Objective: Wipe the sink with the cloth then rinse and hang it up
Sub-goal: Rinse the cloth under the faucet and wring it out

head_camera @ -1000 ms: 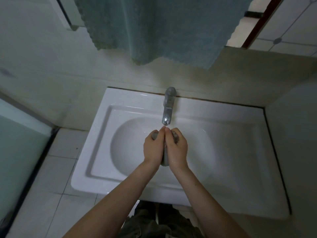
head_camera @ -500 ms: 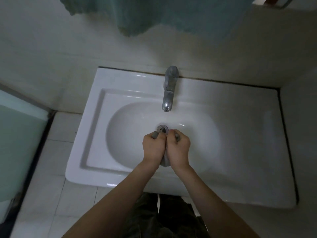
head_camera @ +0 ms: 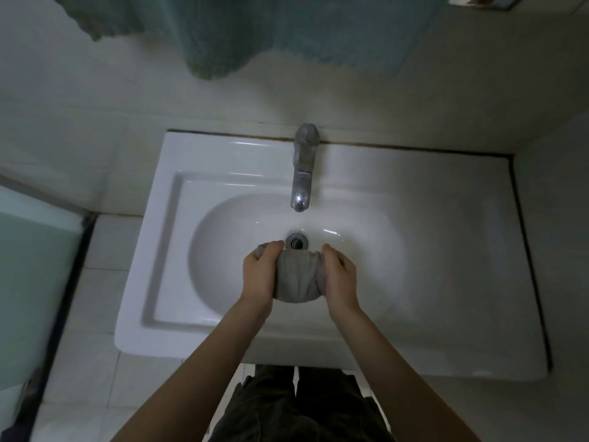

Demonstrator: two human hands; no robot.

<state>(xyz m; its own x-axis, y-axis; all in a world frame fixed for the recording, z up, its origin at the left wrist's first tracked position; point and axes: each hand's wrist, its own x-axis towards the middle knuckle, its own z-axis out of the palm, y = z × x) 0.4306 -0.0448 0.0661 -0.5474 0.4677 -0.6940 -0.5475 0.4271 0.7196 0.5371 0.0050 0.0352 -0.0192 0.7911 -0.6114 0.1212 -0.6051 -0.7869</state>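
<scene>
**Grey cloth (head_camera: 298, 279) bunched between both hands over the sink (head_camera: 153, 282)**

Dark trousers (head_camera: 296, 409) show nearest, at the bottom edge, just below the near rim of the white sink. Two bare forearms reach from there over the bowl. The left hand (head_camera: 259, 272) curls its fingers round the left end of the cloth, and the right hand (head_camera: 341, 279) curls round the right end. The cloth is gathered into a thick creased roll between them. A small tuft of it pokes out past the left hand's knuckles. The roll is held above the middle of the bowl; whether it touches the porcelain cannot be told.

Just beyond the cloth lies the round metal drain (head_camera: 297, 242), its near edge partly hidden by the fabric. Farther back the chrome tap (head_camera: 302, 173) stands on the far ledge, its spout reaching out over the bowl. Pale floor tiles (head_camera: 79, 362) lie to the left of the sink. Farthest off, a green towel (head_camera: 287, 27) hangs in front of the wall, across the top.
</scene>
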